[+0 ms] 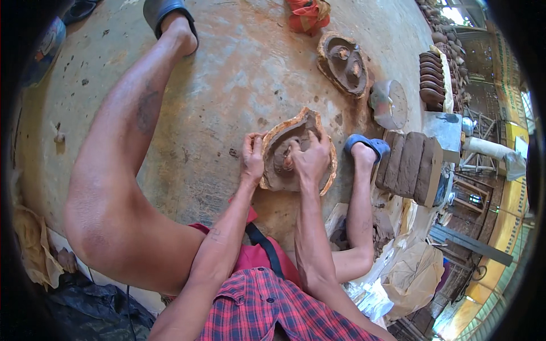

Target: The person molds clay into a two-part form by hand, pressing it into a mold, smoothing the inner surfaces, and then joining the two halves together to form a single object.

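On the floor between my legs sits a clay-lined mould point(272, 181) with a rough, orange-brown rim and a pointed far end. Grey-brown clay covers its hollow, around a raised part in the middle. My left hand point(253, 157) is closed on the left rim. Over the right side leans my right hand point(313, 162), its thumb and index finger pressing on the clay inside. Its other fingers lie by the right rim and are partly hidden. Farther off to the right lies a second mould point(345, 67), also lined with clay.
A round, clear-sided tub point(390, 104) stands beyond my right foot. Thick clay slabs point(406, 165) are stacked right of it, near a row of brown clay pieces point(432, 79). A red bag point(307, 15) lies at the far edge. Crumpled paper point(412, 278) sits at lower right.
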A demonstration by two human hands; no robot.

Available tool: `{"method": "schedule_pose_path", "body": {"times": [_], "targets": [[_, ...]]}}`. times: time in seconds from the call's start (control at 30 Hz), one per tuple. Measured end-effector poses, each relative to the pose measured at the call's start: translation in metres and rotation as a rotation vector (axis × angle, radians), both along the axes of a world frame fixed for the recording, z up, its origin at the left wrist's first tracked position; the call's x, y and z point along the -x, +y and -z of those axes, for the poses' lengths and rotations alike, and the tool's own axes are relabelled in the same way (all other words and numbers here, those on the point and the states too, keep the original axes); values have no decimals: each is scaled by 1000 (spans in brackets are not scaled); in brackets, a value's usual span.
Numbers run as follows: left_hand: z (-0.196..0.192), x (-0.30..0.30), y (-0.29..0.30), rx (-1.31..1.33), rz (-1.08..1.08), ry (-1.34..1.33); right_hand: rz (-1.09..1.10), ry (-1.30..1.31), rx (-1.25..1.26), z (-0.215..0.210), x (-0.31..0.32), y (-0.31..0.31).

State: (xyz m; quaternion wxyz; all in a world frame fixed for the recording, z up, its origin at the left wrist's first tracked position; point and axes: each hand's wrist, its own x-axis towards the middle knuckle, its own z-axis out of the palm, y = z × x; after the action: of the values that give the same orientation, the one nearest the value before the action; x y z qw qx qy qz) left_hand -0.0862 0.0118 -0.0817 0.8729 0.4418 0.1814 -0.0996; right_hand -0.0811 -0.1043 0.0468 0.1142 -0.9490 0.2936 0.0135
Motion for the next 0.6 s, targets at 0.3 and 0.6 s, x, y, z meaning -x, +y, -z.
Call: {"method": "schedule_pose_path", "body": {"times": [0.3, 0.6], "targets": [[-8, -6, -2, -63, 42, -34, -266, 346, 10, -18, -19, 12], [-8, -7, -3, -164, 22, -22, -641, 326, 202, 8, 7, 10]]}}
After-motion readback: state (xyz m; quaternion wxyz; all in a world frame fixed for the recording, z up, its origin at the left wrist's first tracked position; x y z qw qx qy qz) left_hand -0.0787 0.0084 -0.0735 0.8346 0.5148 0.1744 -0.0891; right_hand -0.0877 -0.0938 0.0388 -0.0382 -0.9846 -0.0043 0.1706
